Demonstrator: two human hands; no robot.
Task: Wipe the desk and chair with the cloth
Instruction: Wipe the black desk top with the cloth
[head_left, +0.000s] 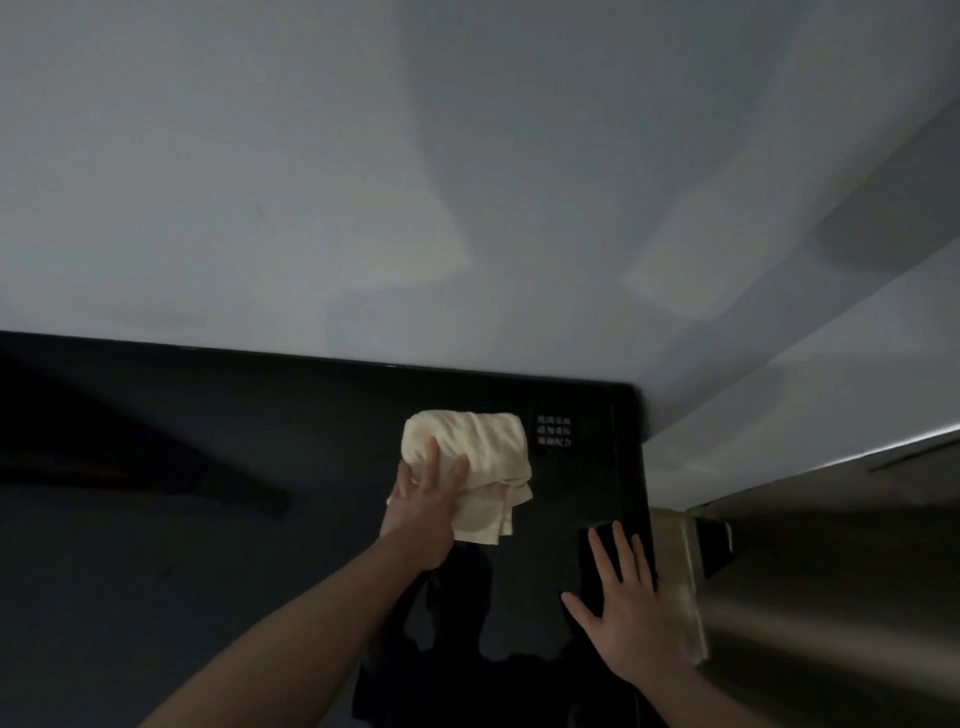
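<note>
Cream cloth (475, 457), one only, bunched and folded over itself, pressed against a glossy black surface (208, 519). Loose layered edges of the cloth hang toward the person's wrist.

Two hands in view, both bare, both reaching forward with forearms showing.

Left hand (426, 499): on the near part of the cloth, fingers mostly straight and laid over the fabric, the thumb side tucked at the cloth's edge. It reads as pressing more than clenching; I cannot tell whether any fabric is pinched underneath.

Right hand (631, 608): flat, fingers spread and straight, palm down on the black surface close to its right edge. Nothing held. It sits near the cloth but apart from it, lower and to the right.

Black surface: one broad panel, shiny enough to carry a dim reflection of the person below the hands. One small patch of white printed characters (554, 432) just right of the cloth, too blurred to read. Whether this panel is the desk I cannot say for certain.

Pale grey wall (467, 182) above and behind the black panel, with soft patches of light. One metallic brushed surface (831, 571) to the right, beside the panel's right edge.

No chair to count in this view.
</note>
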